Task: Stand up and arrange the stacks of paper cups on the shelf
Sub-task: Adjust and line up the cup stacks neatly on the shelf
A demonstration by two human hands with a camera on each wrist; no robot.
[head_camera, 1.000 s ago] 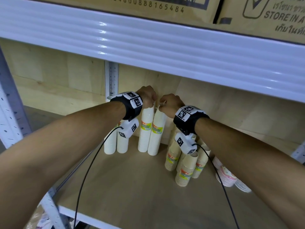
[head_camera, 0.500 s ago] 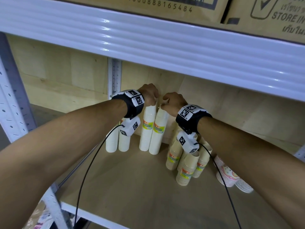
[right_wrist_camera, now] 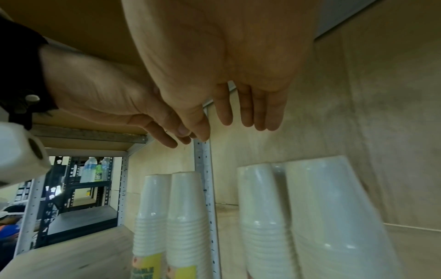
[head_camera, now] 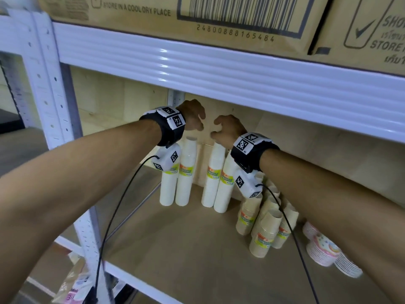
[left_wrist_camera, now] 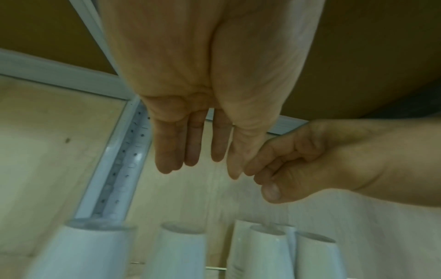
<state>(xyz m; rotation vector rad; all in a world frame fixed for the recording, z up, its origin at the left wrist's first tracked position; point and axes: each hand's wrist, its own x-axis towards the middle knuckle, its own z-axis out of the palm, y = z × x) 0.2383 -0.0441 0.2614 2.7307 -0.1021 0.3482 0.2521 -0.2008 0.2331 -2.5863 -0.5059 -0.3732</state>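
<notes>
both hands are seen raised at the centre of the head view, just above the tops of the white cup stacks, with nothing held in either. the left hand (head_camera: pixel 192 116) is shown in its wrist view with fingers (left_wrist_camera: pixel 190 143) straight and hanging loosely downward; the right hand (head_camera: pixel 229 130) is likewise seen with relaxed, slightly spread fingers (right_wrist_camera: pixel 248 107). the thumbs of the two hands are close together, and contact between them cannot be judged.

four tall white cup stacks are stood upright against the back wall of the shelf (head_camera: pixel 175 249), at mid-frame: a left pair (head_camera: pixel 183 176) just beside each other, and a right pair (head_camera: pixel 215 178) leaning together at their tops, a gap being left between the pairs. to the lower right of these, brown cup stacks (head_camera: pixel 266 229) are grouped upright but tilted. further right, pink patterned cup stacks (head_camera: pixel 324 251) are lying on their sides. cardboard boxes (head_camera: pixel 197 18) are seen on the level above, along the top of the frame.
</notes>
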